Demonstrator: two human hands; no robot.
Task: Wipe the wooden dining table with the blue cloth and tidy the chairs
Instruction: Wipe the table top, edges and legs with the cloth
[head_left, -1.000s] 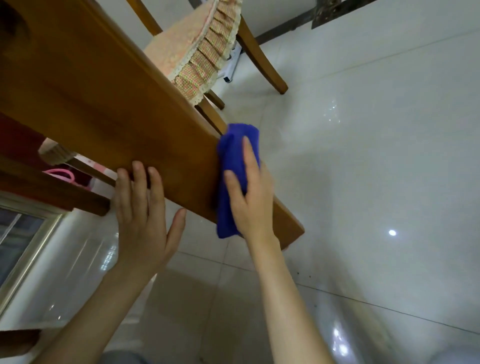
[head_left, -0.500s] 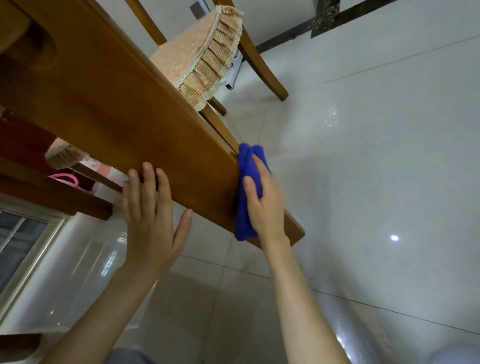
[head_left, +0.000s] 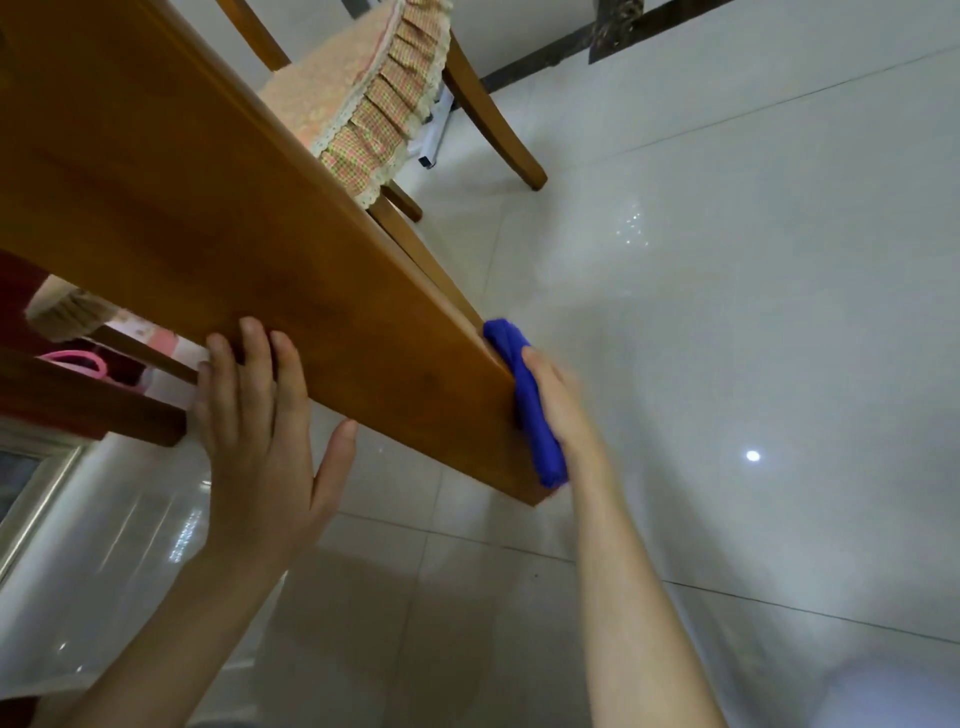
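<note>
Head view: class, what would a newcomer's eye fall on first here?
The bright blue cloth stands out at centre, pressed by the right hand against the corner edge of the wooden table. The left hand rests flat fingers on its top, lower left. At top, a chair cushion with a checked frill sits beside the table.

The left forearm (head_left: 171, 634) rises from 7 o'clock and the right forearm (head_left: 634, 597) from 5 o'clock, both bare. The left hand (head_left: 260, 441) lies flat, its fingers straight and close together toward 12 o'clock, thumb spread toward 2 o'clock. The right hand (head_left: 563, 410), motion-blurred, stretches its fingers toward 11 o'clock, thumb hidden.
</note>
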